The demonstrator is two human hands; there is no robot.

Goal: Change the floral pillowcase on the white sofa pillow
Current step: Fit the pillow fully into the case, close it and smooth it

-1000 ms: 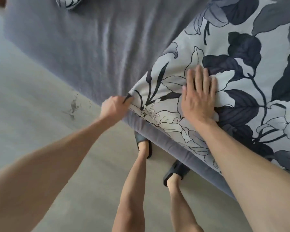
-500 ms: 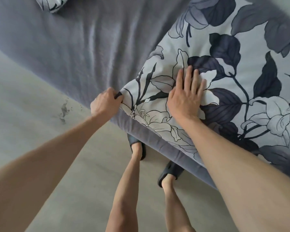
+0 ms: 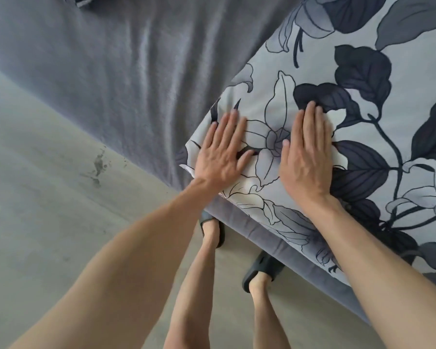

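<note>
Pressing both palms flat on the floral pillowcase (image 3: 363, 102), which lies across the near edge of the grey sofa (image 3: 111, 71). Left hand (image 3: 220, 149) sits on the near-left corner, right hand (image 3: 306, 157) just beside it, fingers straight, gripping nothing. Looks like they're smoothing the fabric so the corner lies neat.

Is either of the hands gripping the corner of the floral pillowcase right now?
No, the left hand and right hand both lie flat with straight fingers on the floral pillowcase.
</note>
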